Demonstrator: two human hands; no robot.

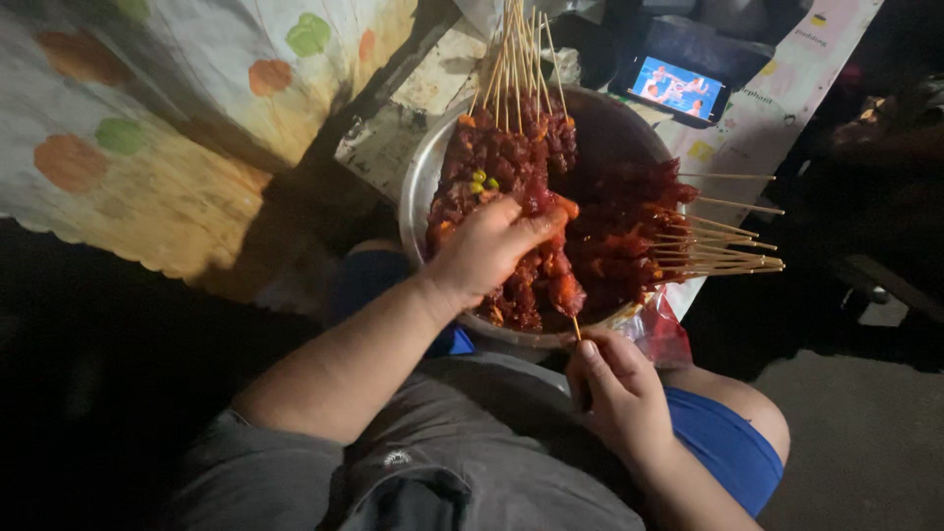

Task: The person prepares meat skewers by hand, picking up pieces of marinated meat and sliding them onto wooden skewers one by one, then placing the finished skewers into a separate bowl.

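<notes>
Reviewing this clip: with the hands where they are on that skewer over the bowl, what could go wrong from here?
1. The right hand holds the skewer by its thin end while the left hand pushes meat along it; the tip could prick a finger.
2. The metal bowl sits at the table's edge over the lap, piled high, so it might tip.
3. The lit phone beside the bowl could get splashed with marinade.

Beyond the left hand (489, 248), past the far rim: a phone (678, 88), flat, dark-framed, its screen lit bright blue with small reddish figures. Just beside the right hand (618, 389): a crumpled red plastic bag (666, 334), glossy.
</notes>
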